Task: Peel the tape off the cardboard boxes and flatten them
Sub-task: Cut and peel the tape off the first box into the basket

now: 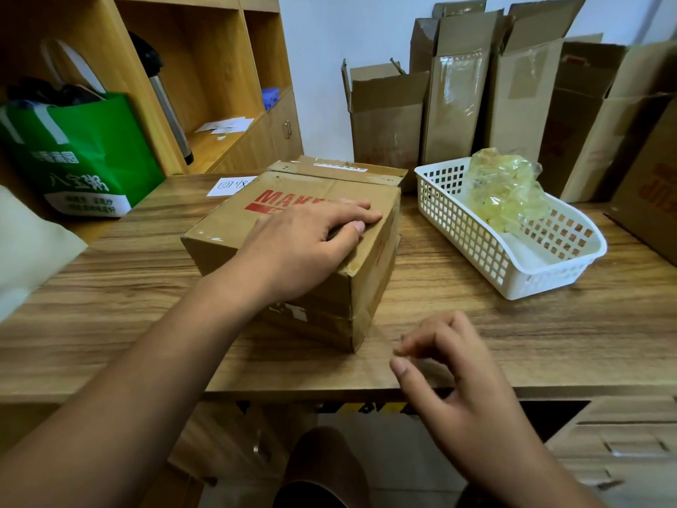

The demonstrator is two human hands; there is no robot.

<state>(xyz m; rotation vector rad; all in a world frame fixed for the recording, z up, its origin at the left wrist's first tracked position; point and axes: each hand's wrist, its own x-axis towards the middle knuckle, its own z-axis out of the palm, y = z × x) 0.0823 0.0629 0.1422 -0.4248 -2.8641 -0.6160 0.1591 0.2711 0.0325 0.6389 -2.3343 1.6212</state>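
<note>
Head view: the box (223, 225) sits mid-table (513, 335), its long axis roughly left to right, one near corner turned toward the person. The left hand (304, 236) presses flat on its top, fingers (351, 214) straight. The right hand (465, 383) hovers near the front edge with its fingers loosely curled; whether it pinches a clear strip, I cannot tell. A hard tug on the tape could likely drag the box toward the edge or tear the strip short.

Left hand (311, 236) and right hand (458, 383), both bare, forearms uncovered to the frame edge, fingernails short and plain, dark garment at lower edge, blurred.
</note>
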